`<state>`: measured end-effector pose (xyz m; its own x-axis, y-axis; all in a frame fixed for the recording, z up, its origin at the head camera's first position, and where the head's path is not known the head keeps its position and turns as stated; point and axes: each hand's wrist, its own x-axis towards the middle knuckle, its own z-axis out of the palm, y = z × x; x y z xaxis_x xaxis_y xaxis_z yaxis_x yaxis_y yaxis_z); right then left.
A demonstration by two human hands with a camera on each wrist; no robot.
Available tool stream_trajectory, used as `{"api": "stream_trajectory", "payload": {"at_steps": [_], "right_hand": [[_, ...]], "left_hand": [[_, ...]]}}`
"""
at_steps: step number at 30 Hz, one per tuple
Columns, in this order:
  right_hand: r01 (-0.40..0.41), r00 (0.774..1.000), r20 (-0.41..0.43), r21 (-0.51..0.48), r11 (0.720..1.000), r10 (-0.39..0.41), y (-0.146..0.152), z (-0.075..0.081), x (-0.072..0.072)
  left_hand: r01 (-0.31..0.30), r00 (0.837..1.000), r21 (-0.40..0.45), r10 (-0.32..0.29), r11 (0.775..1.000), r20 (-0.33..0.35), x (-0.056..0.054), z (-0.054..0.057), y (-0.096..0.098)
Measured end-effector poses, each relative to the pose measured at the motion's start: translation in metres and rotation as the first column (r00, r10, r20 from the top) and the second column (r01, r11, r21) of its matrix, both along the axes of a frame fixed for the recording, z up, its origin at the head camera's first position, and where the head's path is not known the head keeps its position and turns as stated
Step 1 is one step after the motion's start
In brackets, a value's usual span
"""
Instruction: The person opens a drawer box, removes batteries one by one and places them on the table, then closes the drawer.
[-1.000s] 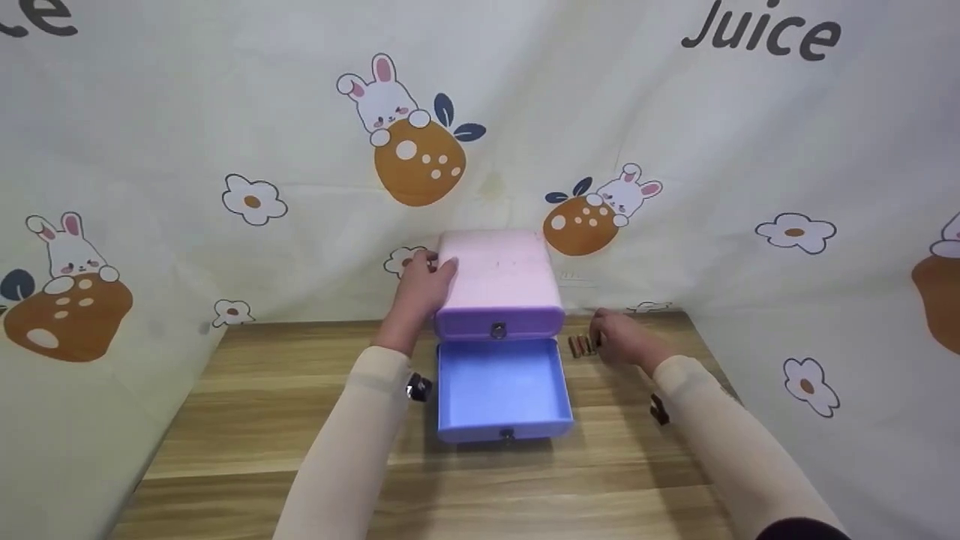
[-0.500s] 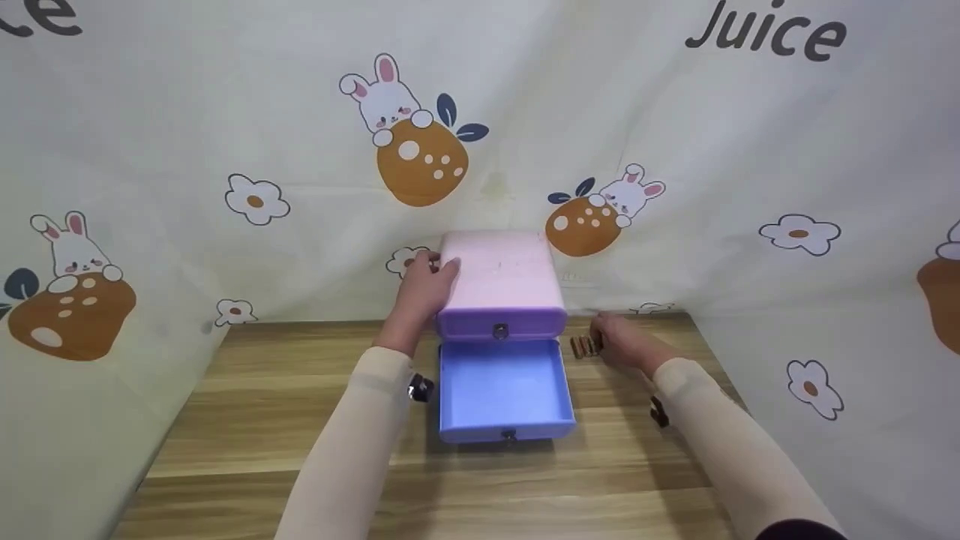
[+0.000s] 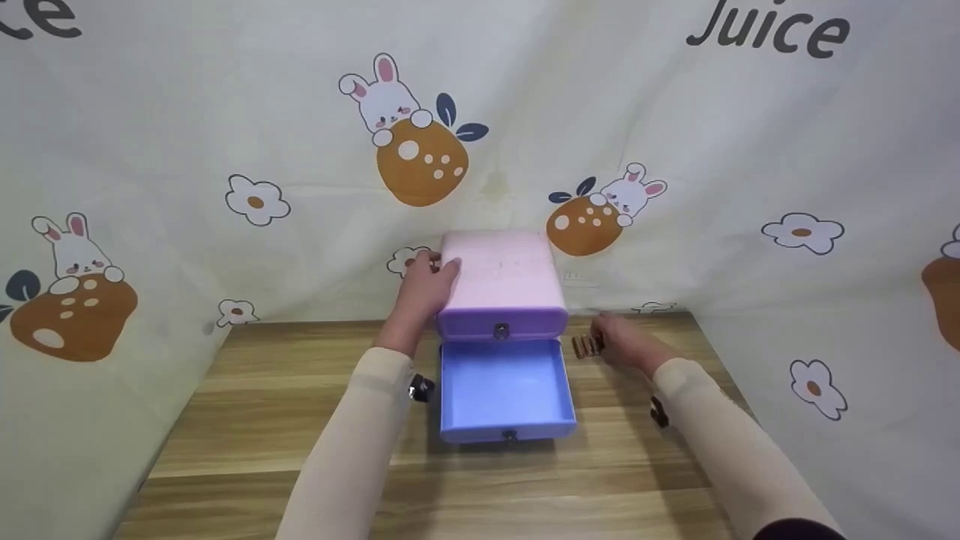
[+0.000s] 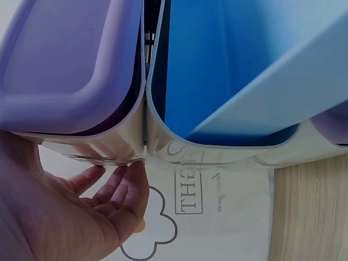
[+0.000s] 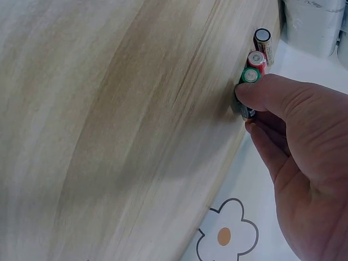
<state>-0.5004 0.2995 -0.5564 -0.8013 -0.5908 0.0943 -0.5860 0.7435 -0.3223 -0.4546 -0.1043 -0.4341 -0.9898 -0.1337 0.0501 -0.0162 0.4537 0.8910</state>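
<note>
A small drawer unit with a pale pink top stands at the back of the table. Its purple drawer is shut, while the blue drawer below is pulled out with nothing inside. My left hand rests on the unit's left side, thumb at the top edge; in the left wrist view its fingers touch the side wall. Right of the unit, several batteries stand or lie side by side in a row. My right hand pinches a dark battery at the near end, partly hidden by the thumb.
The wood-grain table meets a printed cloth hanging behind and at both sides. A white object stands beyond the batteries in the right wrist view.
The view shifts very slightly. Both hands stay nearly where they were, the right at the batteries and the left against the drawer unit.
</note>
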Motion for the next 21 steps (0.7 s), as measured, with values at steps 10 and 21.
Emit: {"api": "stream_trajectory", "payload": {"at_steps": [10,21], "right_hand": [[0.067,0.997,0.027,-0.009,0.998,-0.067,0.004,-0.006,0.001],[0.182,0.981,0.085,-0.073,0.981,-0.176,0.008,-0.003,0.016]], "left_hand": [[0.001,1.000,-0.004,-0.001,1.000,0.005,-0.001,-0.001,0.000],[0.004,1.000,-0.003,-0.004,1.000,-0.015,-0.001,-0.001,0.000]]}}
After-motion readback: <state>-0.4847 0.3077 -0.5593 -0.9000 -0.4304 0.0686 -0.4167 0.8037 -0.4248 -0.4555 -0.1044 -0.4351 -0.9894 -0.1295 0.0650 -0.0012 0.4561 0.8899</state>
